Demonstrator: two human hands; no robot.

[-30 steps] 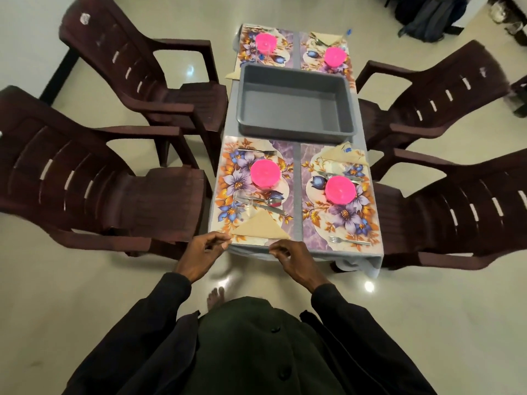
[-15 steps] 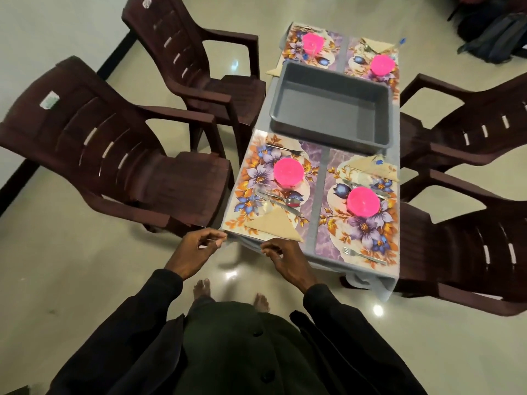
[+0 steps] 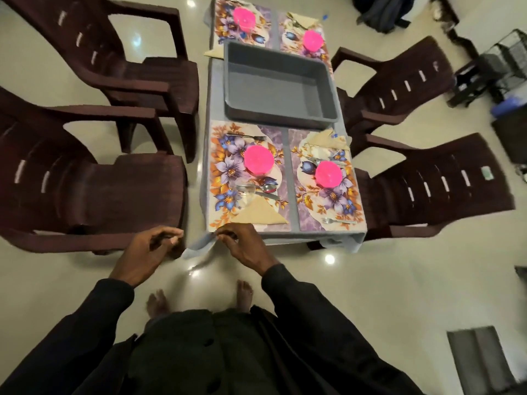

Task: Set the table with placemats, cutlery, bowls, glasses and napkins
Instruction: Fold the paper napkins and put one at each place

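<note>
The narrow table carries several floral placemats. On the near-left placemat sit a pink bowl, a fork, a clear glass, a spoon and knife and a folded tan napkin. A second pink bowl, napkin and fork lie on the near-right placemat. My right hand pinches the grey-blue tablecloth at the table's near-left corner. Just left of that corner, off the table, my left hand has its fingers curled with nothing visible in them.
A grey tub with nothing in it fills the table's middle. Behind it lie two more placemats with pink bowls. Dark brown plastic chairs flank both sides, the nearest at the left and the right. A backpack lies at the back.
My left hand has come off the table's near-left corner and drawn away to the left. My right hand has slid left along the near edge to that corner. The view swung right.
</note>
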